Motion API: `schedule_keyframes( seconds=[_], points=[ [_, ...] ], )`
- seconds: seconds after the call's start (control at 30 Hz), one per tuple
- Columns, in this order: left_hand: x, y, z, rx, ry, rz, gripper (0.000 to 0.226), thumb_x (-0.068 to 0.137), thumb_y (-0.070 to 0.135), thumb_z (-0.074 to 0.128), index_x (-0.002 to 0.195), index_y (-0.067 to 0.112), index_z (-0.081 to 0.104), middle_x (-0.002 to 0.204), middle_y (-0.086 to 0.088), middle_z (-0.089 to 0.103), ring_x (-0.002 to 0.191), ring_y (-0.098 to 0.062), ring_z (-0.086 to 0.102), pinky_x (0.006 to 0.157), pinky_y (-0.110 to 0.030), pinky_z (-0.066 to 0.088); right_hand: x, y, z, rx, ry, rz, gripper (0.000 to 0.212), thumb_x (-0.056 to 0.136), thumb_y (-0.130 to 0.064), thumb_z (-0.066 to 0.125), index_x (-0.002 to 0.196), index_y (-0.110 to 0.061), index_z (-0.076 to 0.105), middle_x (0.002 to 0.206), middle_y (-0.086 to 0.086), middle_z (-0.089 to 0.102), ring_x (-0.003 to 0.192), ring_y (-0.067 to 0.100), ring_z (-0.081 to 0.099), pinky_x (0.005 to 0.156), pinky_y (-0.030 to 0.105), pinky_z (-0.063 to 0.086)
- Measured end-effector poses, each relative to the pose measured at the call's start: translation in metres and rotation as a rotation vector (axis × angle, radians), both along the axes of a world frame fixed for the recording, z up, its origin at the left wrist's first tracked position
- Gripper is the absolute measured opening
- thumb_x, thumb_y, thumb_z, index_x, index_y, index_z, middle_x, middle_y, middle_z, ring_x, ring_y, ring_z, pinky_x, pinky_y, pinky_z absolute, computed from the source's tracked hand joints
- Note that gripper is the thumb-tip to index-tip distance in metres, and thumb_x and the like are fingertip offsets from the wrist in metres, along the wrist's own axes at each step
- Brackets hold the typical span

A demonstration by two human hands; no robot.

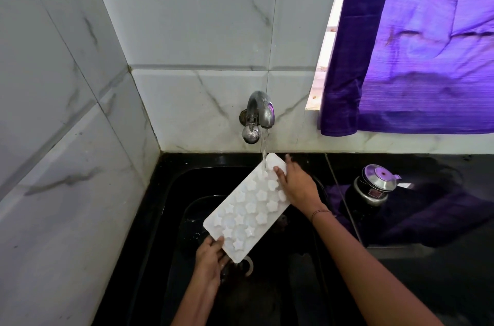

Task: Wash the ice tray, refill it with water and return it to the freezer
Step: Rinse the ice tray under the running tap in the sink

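Observation:
A white ice tray (247,208) with star-shaped moulds is held slanted over the black sink (171,192), its bumpy underside facing me. My left hand (209,259) grips its near lower end. At the far upper end my right hand (296,185) holds the tray's edge. A thin stream of water runs from the metal tap (260,110) on the wall and lands on the tray's far end.
A dark pot with a shiny steel lid (375,184) stands on the black counter (427,259) to the right of the sink. A purple curtain (414,45) hangs over the window above it. Marble-look tiled walls close in the left and back.

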State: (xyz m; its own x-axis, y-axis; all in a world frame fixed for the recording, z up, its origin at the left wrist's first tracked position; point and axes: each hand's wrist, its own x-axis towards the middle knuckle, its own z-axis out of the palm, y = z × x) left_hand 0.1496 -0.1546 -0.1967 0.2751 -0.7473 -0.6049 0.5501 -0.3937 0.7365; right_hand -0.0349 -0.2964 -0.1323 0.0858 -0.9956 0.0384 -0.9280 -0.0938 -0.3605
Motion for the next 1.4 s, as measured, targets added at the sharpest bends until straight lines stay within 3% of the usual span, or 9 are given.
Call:
schedule_keyframes(
  seconds=[0.33, 0.47, 0.57, 0.7, 0.83, 1.0, 1.17, 1.3, 1.4],
  points=[
    [0.017, -0.007, -0.003, -0.028, -0.031, 0.211, 0.038, 0.087, -0.01, 0.048, 0.124, -0.002, 0.054, 0.067, -0.001, 0.069, 0.05, -0.008, 0.064, 0.045, -0.02, 0.052, 0.026, 0.021, -0.011, 0.069, -0.641, -0.183, 0.045, 0.098, -0.048, 0.031, 0.117, -0.017, 0.057, 0.126, 0.008, 0.035, 0.121, 0.024, 0.028, 0.102, 0.038, 0.027],
    [0.02, -0.009, 0.003, -0.14, -0.053, 0.299, 0.027, 0.087, -0.012, 0.048, 0.08, 0.008, 0.064, 0.134, -0.002, 0.055, 0.097, -0.013, 0.059, 0.075, -0.024, 0.05, 0.031, 0.028, -0.016, 0.25, -1.045, -0.304, 0.051, 0.092, -0.061, 0.028, 0.106, -0.028, 0.065, 0.113, 0.008, 0.047, 0.102, 0.02, 0.05, 0.097, 0.042, 0.046],
    [0.026, -0.007, 0.003, -0.25, -0.134, 0.264, 0.045, 0.083, -0.013, 0.05, 0.053, 0.017, 0.064, 0.143, 0.0, 0.046, 0.122, -0.021, 0.05, 0.086, -0.031, 0.045, 0.024, 0.028, -0.011, 0.488, -1.369, -0.334, 0.057, 0.093, -0.063, 0.029, 0.103, -0.018, 0.062, 0.108, 0.009, 0.063, 0.096, 0.019, 0.06, 0.071, 0.034, 0.054],
    [0.035, -0.011, 0.0, -0.332, -0.435, 0.124, 0.038, 0.085, -0.009, 0.056, 0.077, 0.025, 0.071, 0.148, 0.005, 0.038, 0.134, -0.014, 0.039, 0.107, -0.041, 0.038, 0.012, 0.032, -0.018, 0.416, -1.328, -0.295, 0.01, 0.096, -0.019, 0.05, 0.094, -0.013, 0.058, 0.123, 0.017, 0.058, 0.098, 0.022, 0.06, 0.067, 0.029, 0.054],
    [0.04, -0.023, 0.002, -0.327, -0.459, 0.158, 0.048, 0.091, -0.001, 0.052, 0.135, 0.016, 0.044, 0.143, -0.007, 0.044, 0.12, -0.015, 0.05, 0.095, -0.032, 0.045, 0.004, 0.037, -0.027, 0.345, -1.391, -0.342, 0.019, 0.092, 0.003, 0.044, 0.1, -0.01, 0.055, 0.119, 0.015, 0.054, 0.089, 0.019, 0.058, 0.061, 0.024, 0.054],
    [0.04, -0.037, 0.016, -0.201, 0.024, 0.123, 0.038, 0.101, 0.038, 0.029, 0.112, 0.016, 0.059, 0.109, -0.01, 0.065, 0.093, -0.021, 0.063, 0.074, -0.039, 0.05, -0.001, 0.045, -0.039, 0.213, -1.424, -0.241, 0.036, 0.093, 0.003, 0.047, 0.123, -0.016, 0.048, 0.12, 0.008, 0.055, 0.098, 0.017, 0.058, 0.078, 0.03, 0.052],
    [0.032, -0.049, 0.021, -0.109, -0.033, 0.022, 0.039, 0.101, 0.036, 0.034, 0.117, 0.01, 0.057, 0.11, -0.012, 0.064, 0.087, -0.022, 0.064, 0.074, -0.036, 0.052, -0.013, 0.048, -0.045, 0.173, -1.28, -0.153, 0.055, 0.09, -0.005, 0.057, 0.14, -0.023, 0.041, 0.13, -0.002, 0.054, 0.113, 0.012, 0.056, 0.089, 0.025, 0.05],
    [0.024, -0.055, 0.019, -0.147, -0.084, 0.068, 0.034, 0.101, 0.025, 0.036, 0.124, 0.004, 0.051, 0.12, -0.019, 0.06, 0.094, -0.029, 0.062, 0.091, -0.046, 0.049, -0.018, 0.053, -0.039, 0.054, -0.938, -0.097, 0.059, 0.084, -0.027, 0.048, 0.142, -0.022, 0.036, 0.134, 0.001, 0.04, 0.118, 0.013, 0.045, 0.103, 0.029, 0.039],
    [0.015, -0.057, 0.017, -0.139, -0.086, 0.074, 0.033, 0.101, 0.024, 0.036, 0.123, 0.005, 0.053, 0.112, -0.015, 0.063, 0.097, -0.031, 0.062, 0.091, -0.048, 0.049, -0.019, 0.048, -0.038, -0.181, -0.304, -0.032, 0.065, 0.095, -0.04, 0.033, 0.15, -0.009, 0.018, 0.153, 0.009, 0.022, 0.142, 0.021, 0.021, 0.116, 0.029, 0.014]
  ],
)
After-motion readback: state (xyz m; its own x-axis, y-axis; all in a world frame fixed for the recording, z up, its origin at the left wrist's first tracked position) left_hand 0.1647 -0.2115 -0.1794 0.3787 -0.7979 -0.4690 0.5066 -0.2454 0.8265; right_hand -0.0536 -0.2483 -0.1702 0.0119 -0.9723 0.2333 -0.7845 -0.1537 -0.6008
